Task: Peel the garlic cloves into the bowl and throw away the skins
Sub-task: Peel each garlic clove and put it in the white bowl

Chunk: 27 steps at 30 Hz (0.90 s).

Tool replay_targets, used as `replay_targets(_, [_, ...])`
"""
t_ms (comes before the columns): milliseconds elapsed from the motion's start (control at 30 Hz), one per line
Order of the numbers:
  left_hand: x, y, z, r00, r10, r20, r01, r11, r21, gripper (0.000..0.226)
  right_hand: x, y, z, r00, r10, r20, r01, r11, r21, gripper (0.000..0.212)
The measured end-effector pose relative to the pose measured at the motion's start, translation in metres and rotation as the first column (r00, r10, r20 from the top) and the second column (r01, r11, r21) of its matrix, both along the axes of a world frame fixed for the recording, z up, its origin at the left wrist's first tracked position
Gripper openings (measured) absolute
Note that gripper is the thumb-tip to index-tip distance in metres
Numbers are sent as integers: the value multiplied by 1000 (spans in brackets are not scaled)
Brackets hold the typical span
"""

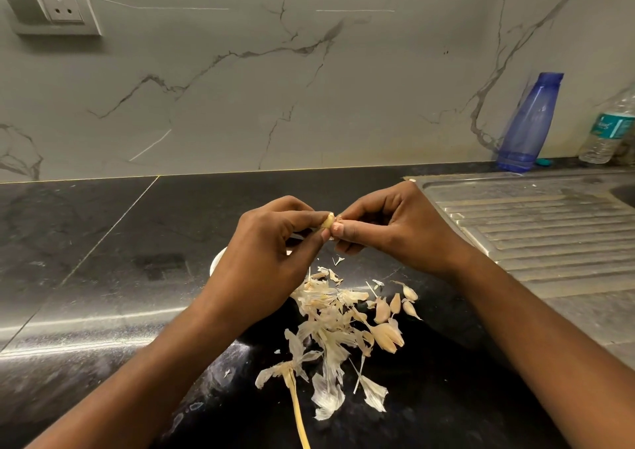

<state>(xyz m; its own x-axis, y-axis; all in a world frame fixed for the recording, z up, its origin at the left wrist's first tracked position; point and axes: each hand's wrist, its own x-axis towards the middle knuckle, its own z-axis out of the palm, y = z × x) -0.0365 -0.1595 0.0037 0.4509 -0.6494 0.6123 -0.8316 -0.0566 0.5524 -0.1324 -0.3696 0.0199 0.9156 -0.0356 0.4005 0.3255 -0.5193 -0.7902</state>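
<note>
A pale garlic clove (327, 222) is pinched between the fingertips of my left hand (268, 259) and my right hand (388, 228), held above the black counter. A white bowl (217, 261) sits under my left hand, only its left rim showing. Below the hands lies a heap of papery garlic skins (330, 325) with a dry stem (298, 411). Several unpeeled cloves (388, 337) lie at the heap's right side.
The black stone counter (103, 276) runs left. A steel sink drainboard (536, 228) lies to the right. A blue bottle (529, 123) and a clear water bottle (608, 132) stand at the back right against the marble wall. A wall socket (51, 3) is at the top left.
</note>
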Motion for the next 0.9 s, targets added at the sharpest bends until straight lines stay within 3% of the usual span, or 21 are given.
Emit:
replay_targets(200, [1,1,-2,996,-12,94,4,997,81,23,0,-1,-2,1000,11,-12,-12,998,-57,15])
replay_targets(633, [4,1,0,999,-50,6,50,997,60,22,1,-5,-4,1000,22,-3,-22,999,-41,13])
replay_targets(900, [4,1,1,998,-64,-6,65,997,43,25,-1,-3,-3,999,23,-37,-21,999,47,14])
